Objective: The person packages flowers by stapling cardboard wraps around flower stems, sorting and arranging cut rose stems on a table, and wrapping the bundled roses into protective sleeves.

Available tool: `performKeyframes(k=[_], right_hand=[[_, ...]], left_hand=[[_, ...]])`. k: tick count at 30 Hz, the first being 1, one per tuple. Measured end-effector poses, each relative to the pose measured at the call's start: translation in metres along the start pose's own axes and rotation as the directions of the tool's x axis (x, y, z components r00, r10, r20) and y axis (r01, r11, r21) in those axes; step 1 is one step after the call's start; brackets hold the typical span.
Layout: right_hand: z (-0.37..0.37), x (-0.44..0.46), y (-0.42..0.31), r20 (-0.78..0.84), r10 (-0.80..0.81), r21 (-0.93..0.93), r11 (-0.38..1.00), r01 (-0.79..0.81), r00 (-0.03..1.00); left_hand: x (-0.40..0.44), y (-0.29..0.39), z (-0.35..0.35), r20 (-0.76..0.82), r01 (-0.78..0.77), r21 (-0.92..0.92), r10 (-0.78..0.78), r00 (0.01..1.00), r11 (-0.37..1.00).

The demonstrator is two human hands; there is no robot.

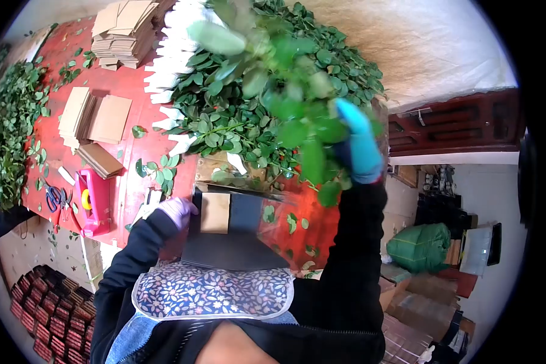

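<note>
My left hand [177, 212], in a pale purple glove, rests at the left edge of a black sheet [236, 250] in front of me. Its fingers look bent, and what they may hold cannot be made out. A brown cardboard piece [216, 213] lies on the black sheet beside it. On the right, my right hand [359, 142], in a blue glove, is raised and closed around leafy green stems [312, 124]. These stems are blurred and hang over the large pile of green foliage [249, 121].
The red table [118, 85] bears stacked cardboard pieces [124, 33], smaller cardboard stacks [76, 115], a pink tape dispenser [95, 203], scissors [56, 197] and more foliage [12, 115] at the far left. White wrapped pieces [170, 51] line the pile's left side.
</note>
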State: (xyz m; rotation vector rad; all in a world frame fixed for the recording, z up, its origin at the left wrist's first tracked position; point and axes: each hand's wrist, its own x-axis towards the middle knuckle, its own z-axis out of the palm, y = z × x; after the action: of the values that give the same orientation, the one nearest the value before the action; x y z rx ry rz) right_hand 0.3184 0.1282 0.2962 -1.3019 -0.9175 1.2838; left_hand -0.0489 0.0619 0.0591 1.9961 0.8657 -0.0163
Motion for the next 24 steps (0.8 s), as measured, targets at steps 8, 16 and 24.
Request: performKeyframes(k=[8,16,24], right_hand=[[-0.045,0.046,0.116,0.536,-0.184,-0.768,0.299,0.566,0.824],[-0.043,0.049,0.155,0.673,-0.058,-0.708,0.236,0.666,0.737],[-0.049,0.029,0.182,0.662,0.183,-0.731,0.369,0.574,0.727]], left_hand=[[0.062,0.002,-0.094,-0.517,0.233,0.468,0.051,0.854,0.852],[0.162,-0.108,-0.086,-0.545,-0.006,0.484,0.306,0.781,0.875],[0.218,-0.199,-0.151,0.071,0.094,-0.813,-0.062,0.996,0.575]])
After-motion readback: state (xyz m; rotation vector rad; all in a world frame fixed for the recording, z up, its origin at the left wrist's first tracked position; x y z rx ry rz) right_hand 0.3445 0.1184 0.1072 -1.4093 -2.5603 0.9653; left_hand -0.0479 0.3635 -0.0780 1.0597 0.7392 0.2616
